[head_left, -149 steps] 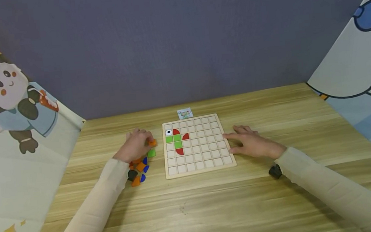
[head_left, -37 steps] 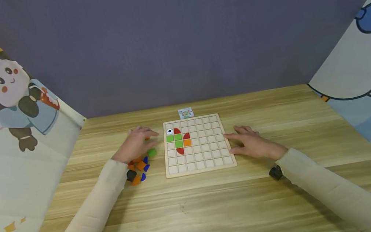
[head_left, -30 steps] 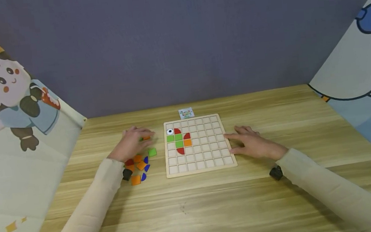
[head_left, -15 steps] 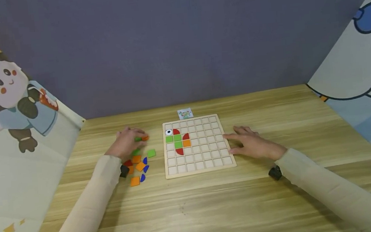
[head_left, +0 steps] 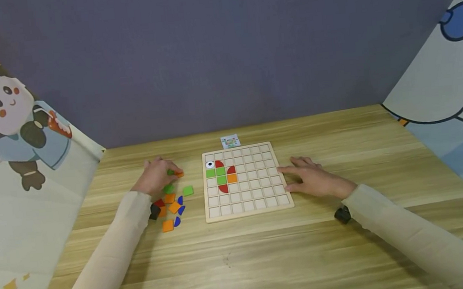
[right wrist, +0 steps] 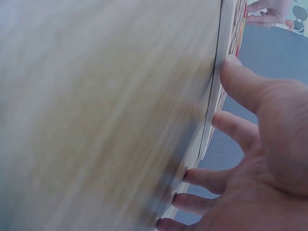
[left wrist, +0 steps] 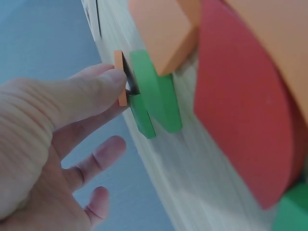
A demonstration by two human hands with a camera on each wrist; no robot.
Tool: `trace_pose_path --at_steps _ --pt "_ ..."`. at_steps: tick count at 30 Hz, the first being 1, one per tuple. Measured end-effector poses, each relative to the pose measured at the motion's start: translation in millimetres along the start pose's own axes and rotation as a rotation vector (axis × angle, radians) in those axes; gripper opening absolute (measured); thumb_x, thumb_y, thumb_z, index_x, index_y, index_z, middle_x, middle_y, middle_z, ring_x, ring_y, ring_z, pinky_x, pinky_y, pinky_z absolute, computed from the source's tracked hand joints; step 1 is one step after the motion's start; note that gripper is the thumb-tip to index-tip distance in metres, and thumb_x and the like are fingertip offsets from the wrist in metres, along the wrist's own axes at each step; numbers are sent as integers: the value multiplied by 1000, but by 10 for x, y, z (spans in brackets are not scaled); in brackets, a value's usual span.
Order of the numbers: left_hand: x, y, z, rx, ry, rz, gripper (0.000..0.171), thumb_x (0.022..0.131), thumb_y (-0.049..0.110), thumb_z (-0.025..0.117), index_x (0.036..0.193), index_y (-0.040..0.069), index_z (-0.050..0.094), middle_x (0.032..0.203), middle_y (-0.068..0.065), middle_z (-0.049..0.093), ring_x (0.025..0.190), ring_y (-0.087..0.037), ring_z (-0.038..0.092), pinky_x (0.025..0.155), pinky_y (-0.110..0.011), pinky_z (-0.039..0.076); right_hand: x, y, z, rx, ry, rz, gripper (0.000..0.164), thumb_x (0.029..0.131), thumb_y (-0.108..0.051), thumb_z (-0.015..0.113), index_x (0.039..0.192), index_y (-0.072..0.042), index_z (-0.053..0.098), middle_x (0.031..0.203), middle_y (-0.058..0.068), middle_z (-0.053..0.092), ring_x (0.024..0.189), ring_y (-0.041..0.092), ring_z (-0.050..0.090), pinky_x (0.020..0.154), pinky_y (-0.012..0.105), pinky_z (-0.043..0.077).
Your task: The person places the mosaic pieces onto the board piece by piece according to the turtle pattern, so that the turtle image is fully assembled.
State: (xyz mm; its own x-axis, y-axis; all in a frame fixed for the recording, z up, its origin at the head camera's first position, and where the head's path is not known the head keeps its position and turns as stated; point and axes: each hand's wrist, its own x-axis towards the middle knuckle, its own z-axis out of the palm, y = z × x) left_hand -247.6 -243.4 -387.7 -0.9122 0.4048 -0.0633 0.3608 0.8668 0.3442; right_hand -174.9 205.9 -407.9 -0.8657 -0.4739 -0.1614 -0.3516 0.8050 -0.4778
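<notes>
My left hand (head_left: 153, 178) is at the far end of the loose pieces, left of the board. In the left wrist view its thumb and index finger pinch an orange tile (left wrist: 118, 58) standing on edge, the other fingers spread. Green tiles (left wrist: 156, 94) lie right beside it. My right hand (head_left: 310, 179) rests with fingers extended, thumb and index fingertips at the right edge of the wooden grid board (head_left: 255, 183). On the board's left side sit a round eye piece (head_left: 210, 164), red quarter-circles (head_left: 223, 189), green squares (head_left: 222, 180) and one orange square (head_left: 232, 178).
Orange tiles (head_left: 168, 226), blue half-round pieces (head_left: 177, 221), a green square (head_left: 188, 191) and a red piece (left wrist: 240, 96) lie left of the board. A small picture card (head_left: 230, 141) lies behind the board, before the dark back wall (head_left: 224, 58).
An orange square has come onto the board since the oldest frame. My left hand has drawn back leftward from beside the board to the loose pieces. The right hand stays still.
</notes>
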Motion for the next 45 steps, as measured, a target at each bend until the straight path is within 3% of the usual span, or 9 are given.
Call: trace_pose_path --at_steps 10,13,18,21,31,35,37,41,45 --pt "20 28 3 10 54 29 20 81 15 76 101 15 75 110 -4 68 131 -40 30 99 -58 11 3 16 10 -9 9 -7 62 90 -45 60 145 -24 40 152 25 13 137 46 7 95 73 9" --pt "15 74 -4 10 78 51 20 81 17 76 100 15 75 107 -2 69 124 -34 39 100 -58 11 2 13 12 -15 12 -12 62 90 -44 60 145 -23 40 152 25 13 137 47 7 95 73 9" --pt "-20 219 -22 -20 108 101 18 81 17 76 99 15 75 102 2 69 103 -21 46 101 -60 9 2 12 13 -22 10 -14 62 90 -44 61 145 -23 40 152 26 14 136 47 7 94 74 9" --pt "-41 318 -23 -41 113 141 17 81 17 76 98 16 75 102 3 69 102 -20 46 102 -64 5 4 10 12 -24 10 -12 62 90 -44 60 145 -23 40 152 25 14 137 47 7 94 74 9" --pt "-84 609 25 -26 156 258 17 80 13 77 97 15 75 103 2 69 92 -15 44 100 -67 10 -2 0 3 -24 17 -14 62 90 -44 60 145 -23 41 152 26 15 136 47 8 94 74 10" --pt "-79 706 77 -23 174 326 16 79 12 78 94 14 76 100 2 70 88 -14 43 95 -57 21 -6 -5 7 -20 10 -9 62 91 -44 60 145 -23 40 152 25 14 137 46 8 94 74 9" --pt "-72 748 110 -14 183 367 16 77 13 79 93 13 76 98 2 70 85 -14 42 85 -48 24 -6 -7 7 -20 8 -7 62 91 -44 60 145 -23 40 152 25 14 137 46 8 94 74 9" --pt "-55 830 177 10 190 423 17 75 16 81 91 14 77 95 4 71 83 -12 42 72 -38 21 -8 -13 2 -23 6 -11 62 91 -43 60 145 -23 40 152 25 14 136 47 8 94 74 10" --pt "-41 912 224 27 190 455 15 74 17 81 89 15 77 89 7 71 80 -11 42 70 -35 20 -3 -15 2 -28 7 -14 61 91 -43 60 145 -22 40 152 26 14 136 47 8 94 74 10"
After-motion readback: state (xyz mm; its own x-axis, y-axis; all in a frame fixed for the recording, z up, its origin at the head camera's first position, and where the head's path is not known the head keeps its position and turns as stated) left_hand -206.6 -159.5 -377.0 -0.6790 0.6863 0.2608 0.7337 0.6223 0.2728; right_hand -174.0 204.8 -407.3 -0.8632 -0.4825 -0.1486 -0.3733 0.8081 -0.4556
